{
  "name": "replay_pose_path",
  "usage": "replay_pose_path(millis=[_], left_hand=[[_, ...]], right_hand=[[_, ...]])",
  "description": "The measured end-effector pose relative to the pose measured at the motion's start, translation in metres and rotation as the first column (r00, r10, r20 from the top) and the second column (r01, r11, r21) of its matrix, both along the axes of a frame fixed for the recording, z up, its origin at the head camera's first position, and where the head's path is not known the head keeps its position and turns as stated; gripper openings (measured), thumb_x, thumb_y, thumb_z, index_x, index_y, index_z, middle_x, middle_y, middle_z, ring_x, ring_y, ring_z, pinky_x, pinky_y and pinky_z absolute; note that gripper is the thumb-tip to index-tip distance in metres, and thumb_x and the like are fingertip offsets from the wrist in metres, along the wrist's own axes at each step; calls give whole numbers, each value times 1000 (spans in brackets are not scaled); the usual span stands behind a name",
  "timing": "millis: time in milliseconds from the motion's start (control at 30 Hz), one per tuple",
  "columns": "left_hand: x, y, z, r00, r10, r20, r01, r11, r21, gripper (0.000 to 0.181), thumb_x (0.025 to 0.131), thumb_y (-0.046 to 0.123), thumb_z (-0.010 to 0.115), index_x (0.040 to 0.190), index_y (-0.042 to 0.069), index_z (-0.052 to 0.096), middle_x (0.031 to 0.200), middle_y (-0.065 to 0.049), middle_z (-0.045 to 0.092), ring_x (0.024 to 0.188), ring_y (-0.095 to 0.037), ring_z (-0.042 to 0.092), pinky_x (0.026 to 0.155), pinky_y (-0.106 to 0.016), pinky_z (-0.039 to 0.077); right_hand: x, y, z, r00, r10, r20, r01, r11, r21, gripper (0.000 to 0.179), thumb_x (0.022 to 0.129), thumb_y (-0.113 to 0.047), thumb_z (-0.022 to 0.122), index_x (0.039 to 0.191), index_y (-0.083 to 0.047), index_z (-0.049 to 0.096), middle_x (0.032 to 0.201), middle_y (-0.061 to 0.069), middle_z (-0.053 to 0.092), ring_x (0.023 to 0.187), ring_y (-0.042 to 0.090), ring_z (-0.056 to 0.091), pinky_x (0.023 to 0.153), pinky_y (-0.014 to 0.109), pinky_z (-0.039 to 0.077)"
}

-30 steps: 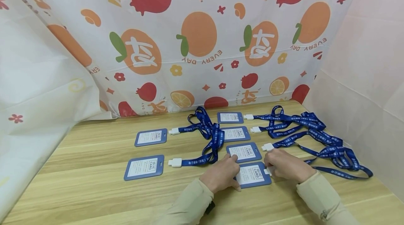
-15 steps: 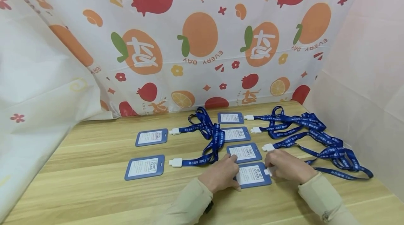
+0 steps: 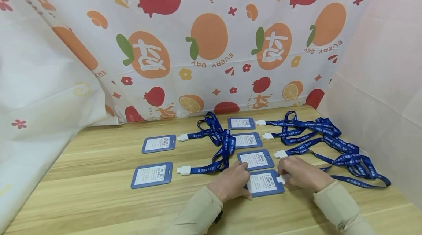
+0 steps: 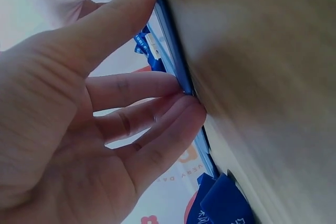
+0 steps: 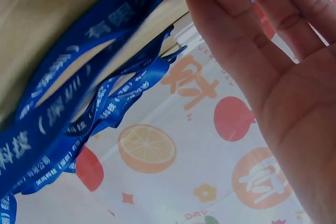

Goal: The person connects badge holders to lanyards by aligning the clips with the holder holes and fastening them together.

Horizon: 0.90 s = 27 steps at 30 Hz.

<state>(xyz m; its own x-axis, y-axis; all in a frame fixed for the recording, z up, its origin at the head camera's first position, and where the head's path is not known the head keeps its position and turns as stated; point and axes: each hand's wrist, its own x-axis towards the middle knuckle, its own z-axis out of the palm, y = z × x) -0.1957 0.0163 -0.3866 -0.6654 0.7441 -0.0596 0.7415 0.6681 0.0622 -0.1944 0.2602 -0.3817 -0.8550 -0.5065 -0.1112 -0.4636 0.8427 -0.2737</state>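
Note:
In the head view, my left hand [image 3: 230, 181] holds the nearest blue badge holder [image 3: 265, 183] by its left end, which the hand partly hides. The left wrist view shows the thumb and fingertips on the edges of this holder [image 4: 171, 40], flat on the table. At the holder's slotted right end, my right hand [image 3: 303, 172] pinches a white lanyard clip [image 3: 281, 180]. Whether the clip passes through the slot cannot be told. From that hand a blue printed lanyard [image 3: 359, 181] runs right. In the right wrist view, the lanyard [image 5: 68, 93] is large beside the hand [image 5: 294, 87].
Behind lie three more badge holders in a column, the closest [image 3: 255, 159] nearly touching mine. Their white clips [image 3: 281, 154] and tangled lanyards [image 3: 333, 143] lie to the right. Two holders [image 3: 152, 175] with lanyards [image 3: 227, 147] lie left. A fruit-print cloth [image 3: 211, 81] stands behind.
Both hands stay at the same badge holder, with hardly any movement. The whole head view has shifted very slightly.

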Motion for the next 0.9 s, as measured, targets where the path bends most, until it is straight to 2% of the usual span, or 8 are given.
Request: replay_pose_path(millis=[300,900], left_hand=[[0,0,1,1000,20,16,-20,1000,15,44,77,48,85,98,10,80,109,-4,64,91,-15,53,82,-24,50],[2,3,0,1000,31,-7,-31,999,-12,44,78,49,84,100,11,80,108,-5,64,90,-16,54,80,-25,52]], right_hand=[[-1,2,3,998,-30,59,29,1000,11,22,76,3,84,91,-9,74,85,-6,59,75,11,50,69,32,50],[-4,7,1,994,-55,99,54,998,11,23,76,-1,86,85,-14,69,82,-8,53,75,13,47,69,33,45]])
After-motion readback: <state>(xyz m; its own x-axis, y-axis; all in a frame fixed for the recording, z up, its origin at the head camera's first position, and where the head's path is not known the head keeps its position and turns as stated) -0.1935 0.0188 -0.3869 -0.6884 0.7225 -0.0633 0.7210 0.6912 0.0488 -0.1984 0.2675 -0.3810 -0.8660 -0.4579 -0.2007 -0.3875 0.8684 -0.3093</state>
